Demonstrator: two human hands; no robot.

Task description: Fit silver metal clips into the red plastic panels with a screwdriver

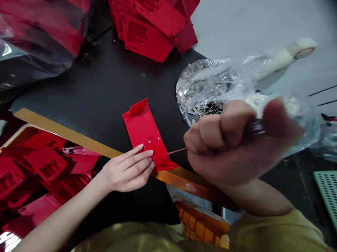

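A red plastic panel (138, 124) with a raised flap at its far end lies on the dark table near the front edge. My left hand (131, 168) rests its outstretched fingers flat on the panel's left side; its thumb is hidden. My right hand (223, 145) is wrapped round a screwdriver (176, 151), whose dark purple handle shows between thumb and forefinger. The thin shaft comes out below the fist and reaches the panel's right side. Whether a screw sits under the tip is too small to tell.
Stacked red panels (153, 24) stand at the back. A clear bag (23, 47) of red parts lies back left, a bin (31, 128) of red parts front left. Plastic bagging (211, 77) with small dark and shiny pieces lies beyond my right hand, beside a white handle-shaped object (290, 56).
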